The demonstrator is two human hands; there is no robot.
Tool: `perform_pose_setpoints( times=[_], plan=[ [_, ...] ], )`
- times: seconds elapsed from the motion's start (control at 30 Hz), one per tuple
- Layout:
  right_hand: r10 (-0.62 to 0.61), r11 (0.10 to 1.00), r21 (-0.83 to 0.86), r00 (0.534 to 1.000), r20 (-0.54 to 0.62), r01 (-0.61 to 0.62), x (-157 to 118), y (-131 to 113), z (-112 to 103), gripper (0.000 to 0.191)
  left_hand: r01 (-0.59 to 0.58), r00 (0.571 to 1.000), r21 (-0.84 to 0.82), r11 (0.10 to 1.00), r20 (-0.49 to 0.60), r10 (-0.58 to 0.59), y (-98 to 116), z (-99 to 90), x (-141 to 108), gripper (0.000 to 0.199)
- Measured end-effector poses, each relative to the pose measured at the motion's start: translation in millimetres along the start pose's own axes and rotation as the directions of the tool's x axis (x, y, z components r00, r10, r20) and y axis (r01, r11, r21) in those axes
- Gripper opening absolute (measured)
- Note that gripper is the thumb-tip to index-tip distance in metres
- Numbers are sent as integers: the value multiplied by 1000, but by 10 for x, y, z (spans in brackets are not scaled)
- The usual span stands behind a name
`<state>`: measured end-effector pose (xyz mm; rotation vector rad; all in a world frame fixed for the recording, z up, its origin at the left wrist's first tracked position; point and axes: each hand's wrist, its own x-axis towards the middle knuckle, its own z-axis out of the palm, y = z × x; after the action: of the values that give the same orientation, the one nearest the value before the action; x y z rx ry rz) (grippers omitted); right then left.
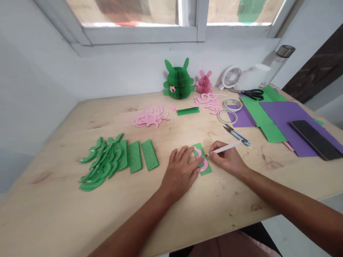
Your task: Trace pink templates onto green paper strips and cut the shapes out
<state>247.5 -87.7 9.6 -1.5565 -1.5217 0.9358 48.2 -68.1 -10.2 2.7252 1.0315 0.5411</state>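
My left hand [180, 170] lies flat with its fingers stretched out, pressing a curvy pink paper cutout [205, 165] onto a green paper rectangle [207, 171]. Part of the cutout is hidden under the fingertips. In my right hand [227, 158] is a white pen [227, 146], its tip touching down at the cutout's right edge. To the left lie two green paper pieces [150, 155] with curved lines drawn on them. Beside those is a pile of green curved cutouts [103, 162].
Pink cutouts [150, 117] lie farther back, near a folded green strip [188, 111]. Green and pink paper figures [179, 84] stand by the wall. At right are tape rolls [227, 117], thread snips [237, 135], scissors [252, 94], purple sheets [284, 110], a phone [316, 139] and a fan [231, 76].
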Motion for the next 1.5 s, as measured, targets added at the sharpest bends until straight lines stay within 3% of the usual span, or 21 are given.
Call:
perform_pose_setpoints(
  times=[0.33,0.8,1.03,1.27,1.5],
  plan=[
    [8,992,125,1000,-1,-8,-25,48,50,3,9,1000,-7,1000,24,-8,-8,4,6,32],
    [-4,998,70,1000,9,3,-18,43,46,3,8,999,11,1000,37,-9,-11,-10,18,34],
    [-62,997,-51,998,-1,62,-21,63,42,4,10,999,2,1000,47,-10,-23,1,16,35],
    [-51,999,-3,999,-2,51,-31,50,39,4,4,999,11,1000,45,-5,-17,-5,19,35],
    [-77,995,-64,997,5,77,-23,77,36,4,9,999,6,1000,43,-9,-16,-7,19,35]
  ],
)
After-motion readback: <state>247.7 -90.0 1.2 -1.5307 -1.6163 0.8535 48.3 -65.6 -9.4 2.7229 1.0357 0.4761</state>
